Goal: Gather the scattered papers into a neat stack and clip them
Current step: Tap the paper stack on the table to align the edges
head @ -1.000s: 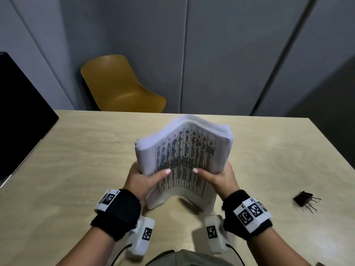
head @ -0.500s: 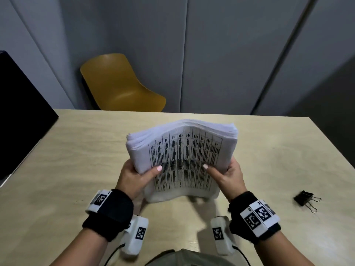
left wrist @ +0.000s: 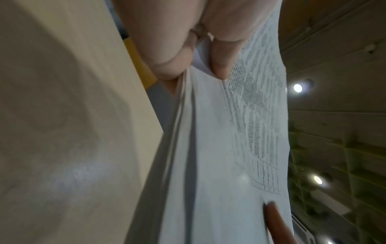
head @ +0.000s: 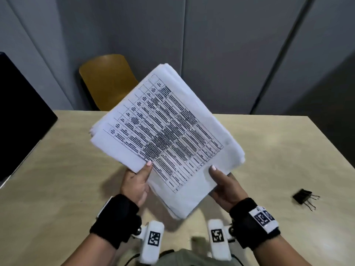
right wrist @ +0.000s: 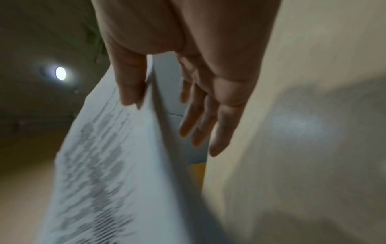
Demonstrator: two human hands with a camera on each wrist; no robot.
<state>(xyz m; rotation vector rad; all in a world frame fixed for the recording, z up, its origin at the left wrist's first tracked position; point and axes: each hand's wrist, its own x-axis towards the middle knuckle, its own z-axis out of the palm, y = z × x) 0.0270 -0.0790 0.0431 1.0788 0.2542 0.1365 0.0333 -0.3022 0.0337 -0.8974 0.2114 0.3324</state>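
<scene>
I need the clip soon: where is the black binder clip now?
In the head view the black binder clip lies on the table, to the right of the right hand, apart from the paper stack.

Round ceiling lamps [left wrist: 298,88] light evenly; both wrist views blur, glare patches on the table [head: 288,150].

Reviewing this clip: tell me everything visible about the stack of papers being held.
The thick stack of white printed papers shows a dense black table on its top sheet. It is held above the light wooden table, turned diagonally, one corner pointing at the person. The left hand and the right hand pinch its near edges, thumbs on top. Sheet edges look slightly uneven. No clip is on it.
</scene>
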